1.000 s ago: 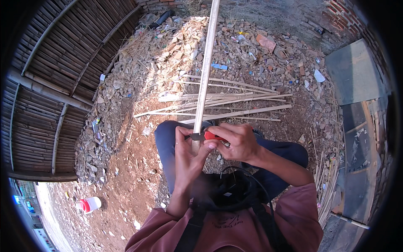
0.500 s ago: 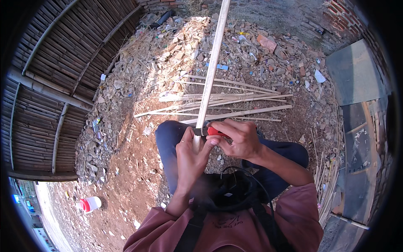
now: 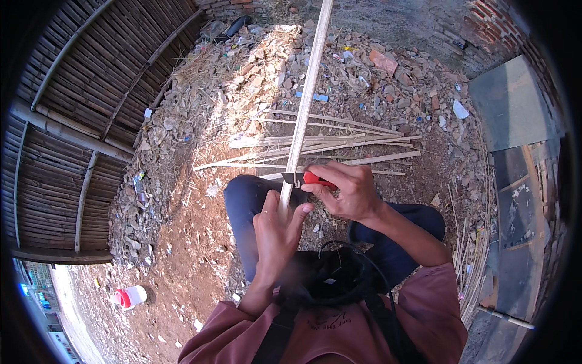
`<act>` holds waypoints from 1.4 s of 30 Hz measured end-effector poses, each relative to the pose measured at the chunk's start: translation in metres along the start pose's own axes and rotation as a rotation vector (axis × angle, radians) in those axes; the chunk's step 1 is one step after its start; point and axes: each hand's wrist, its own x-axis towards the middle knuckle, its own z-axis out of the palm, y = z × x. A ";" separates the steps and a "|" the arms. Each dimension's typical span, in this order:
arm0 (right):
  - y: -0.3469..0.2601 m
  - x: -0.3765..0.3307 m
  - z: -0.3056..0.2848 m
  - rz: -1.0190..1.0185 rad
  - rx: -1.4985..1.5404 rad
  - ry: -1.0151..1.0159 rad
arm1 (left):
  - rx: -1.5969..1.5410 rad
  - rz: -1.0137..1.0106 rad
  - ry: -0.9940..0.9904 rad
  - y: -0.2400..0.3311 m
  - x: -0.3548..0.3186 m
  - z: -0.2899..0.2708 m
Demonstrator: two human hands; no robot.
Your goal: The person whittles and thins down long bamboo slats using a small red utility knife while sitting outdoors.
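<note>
My left hand (image 3: 277, 227) grips the near end of a long pale bamboo strip (image 3: 308, 91) that runs up and away from me to the top of the view. My right hand (image 3: 345, 191) holds a red-handled knife (image 3: 306, 178), its dark blade laid across the strip just above my left hand. Both hands work over my knees, which are in dark blue trousers (image 3: 245, 203).
A loose bundle of split bamboo strips (image 3: 327, 148) lies on the dirt ahead of my knees. Rubble and stones (image 3: 254, 79) cover the ground beyond. A bamboo fence (image 3: 79, 109) stands at left, a red-and-white container (image 3: 128, 297) at lower left, more thin strips (image 3: 473, 261) at right.
The bamboo strip has swung rightward at its far end and slid through my hands. The knife and right hand have shifted slightly right along with it.
</note>
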 end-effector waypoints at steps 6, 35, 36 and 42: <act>-0.003 0.002 -0.006 0.013 0.006 -0.057 | 0.023 0.021 0.002 -0.002 -0.003 -0.002; 0.072 0.029 -0.041 0.827 0.742 0.010 | -0.045 -0.107 -0.187 -0.035 -0.044 -0.017; 0.066 0.028 -0.039 0.826 0.740 0.006 | -0.048 -0.109 -0.184 -0.034 -0.041 -0.016; 0.052 0.020 -0.020 0.710 0.821 -0.210 | -0.110 -0.121 -0.274 -0.021 -0.029 -0.012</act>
